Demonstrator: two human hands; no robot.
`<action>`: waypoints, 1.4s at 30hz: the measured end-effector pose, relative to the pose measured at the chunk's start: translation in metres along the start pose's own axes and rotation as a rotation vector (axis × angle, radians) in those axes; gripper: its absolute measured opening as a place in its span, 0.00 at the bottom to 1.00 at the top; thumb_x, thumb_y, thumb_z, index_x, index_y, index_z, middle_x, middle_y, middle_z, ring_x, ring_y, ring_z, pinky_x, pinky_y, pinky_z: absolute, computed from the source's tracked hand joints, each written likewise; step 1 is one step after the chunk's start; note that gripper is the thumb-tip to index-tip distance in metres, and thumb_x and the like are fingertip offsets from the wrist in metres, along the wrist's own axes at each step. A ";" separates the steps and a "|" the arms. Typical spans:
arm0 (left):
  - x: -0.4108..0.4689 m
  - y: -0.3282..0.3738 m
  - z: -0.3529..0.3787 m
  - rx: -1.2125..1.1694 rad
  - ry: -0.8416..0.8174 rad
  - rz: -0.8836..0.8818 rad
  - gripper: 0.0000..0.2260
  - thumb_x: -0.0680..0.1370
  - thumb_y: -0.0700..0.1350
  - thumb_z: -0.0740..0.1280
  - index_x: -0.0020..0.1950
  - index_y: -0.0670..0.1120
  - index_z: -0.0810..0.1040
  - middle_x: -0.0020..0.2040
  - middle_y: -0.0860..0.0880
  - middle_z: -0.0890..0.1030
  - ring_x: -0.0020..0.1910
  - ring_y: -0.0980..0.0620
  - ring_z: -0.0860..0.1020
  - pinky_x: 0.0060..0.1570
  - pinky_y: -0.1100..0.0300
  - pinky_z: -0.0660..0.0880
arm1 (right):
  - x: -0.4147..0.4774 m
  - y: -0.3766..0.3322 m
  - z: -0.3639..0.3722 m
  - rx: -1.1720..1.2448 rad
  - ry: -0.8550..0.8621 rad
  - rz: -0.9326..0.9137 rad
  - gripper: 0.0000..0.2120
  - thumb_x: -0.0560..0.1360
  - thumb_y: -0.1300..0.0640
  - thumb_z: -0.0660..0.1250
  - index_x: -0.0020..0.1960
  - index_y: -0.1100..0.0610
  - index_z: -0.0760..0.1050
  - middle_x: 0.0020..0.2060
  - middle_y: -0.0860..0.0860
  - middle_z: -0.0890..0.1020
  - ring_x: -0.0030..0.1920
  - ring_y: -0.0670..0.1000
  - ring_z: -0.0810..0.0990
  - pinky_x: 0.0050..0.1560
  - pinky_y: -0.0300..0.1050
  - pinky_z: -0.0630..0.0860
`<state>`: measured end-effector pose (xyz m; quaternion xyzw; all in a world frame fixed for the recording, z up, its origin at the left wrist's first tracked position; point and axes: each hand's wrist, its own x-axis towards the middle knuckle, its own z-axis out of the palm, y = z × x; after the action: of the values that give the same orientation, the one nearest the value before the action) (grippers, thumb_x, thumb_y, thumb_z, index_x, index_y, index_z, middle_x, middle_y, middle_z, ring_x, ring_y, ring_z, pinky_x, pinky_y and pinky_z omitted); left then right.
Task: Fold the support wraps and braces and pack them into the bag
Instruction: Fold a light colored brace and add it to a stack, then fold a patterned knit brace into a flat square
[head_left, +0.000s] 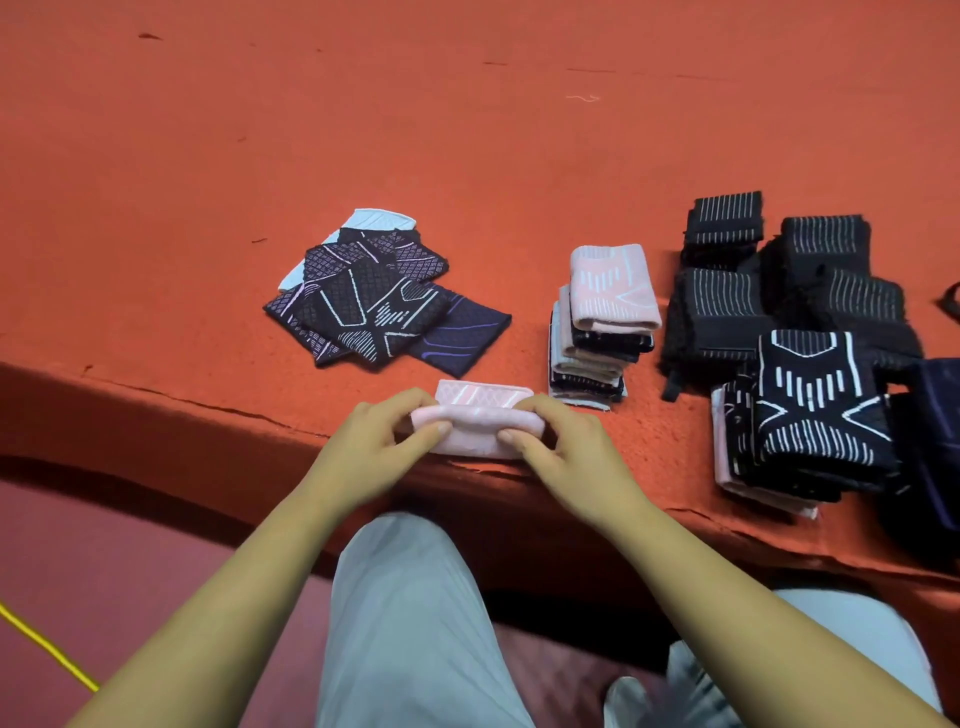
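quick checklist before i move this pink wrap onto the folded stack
1. Grip: left hand and right hand each pinch an end of the pink wrap. Ok.
2. Fold finished: the near part is rolled over, but the far patterned end lies uncovered. Not ok.
3. Support: the wrap rests at the near edge of the orange surface. Ok.
4. Landing spot: the folded stack has a pink piece lying flat on top. Ok.
5. Path to the stack: only bare surface lies between. Ok.
6. Bag ready: no open bag shows plainly. Cannot tell.
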<state>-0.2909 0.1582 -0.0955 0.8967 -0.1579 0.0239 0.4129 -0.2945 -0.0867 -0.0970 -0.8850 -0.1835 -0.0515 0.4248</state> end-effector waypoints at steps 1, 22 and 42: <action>0.004 0.000 0.002 -0.015 0.031 -0.023 0.09 0.77 0.55 0.66 0.49 0.51 0.77 0.33 0.46 0.77 0.32 0.53 0.73 0.37 0.54 0.69 | 0.002 0.000 0.003 0.011 0.045 0.038 0.05 0.77 0.54 0.70 0.52 0.52 0.77 0.40 0.46 0.82 0.40 0.46 0.77 0.45 0.44 0.72; 0.070 -0.009 0.007 -0.339 -0.024 -0.155 0.10 0.77 0.42 0.72 0.45 0.47 0.71 0.32 0.56 0.71 0.32 0.59 0.66 0.33 0.62 0.63 | 0.021 0.002 0.036 -0.414 0.217 0.010 0.15 0.76 0.58 0.60 0.61 0.59 0.73 0.53 0.55 0.76 0.52 0.58 0.75 0.52 0.55 0.76; 0.128 -0.055 0.006 0.453 -0.014 0.001 0.24 0.72 0.64 0.66 0.61 0.52 0.80 0.64 0.53 0.77 0.65 0.50 0.72 0.66 0.51 0.65 | 0.044 -0.027 0.038 0.160 0.309 0.444 0.05 0.78 0.63 0.64 0.53 0.64 0.71 0.48 0.60 0.80 0.48 0.58 0.77 0.41 0.46 0.61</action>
<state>-0.1538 0.1533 -0.1177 0.9665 -0.1521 0.0527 0.1999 -0.2660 -0.0299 -0.0902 -0.8489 0.0782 -0.0769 0.5171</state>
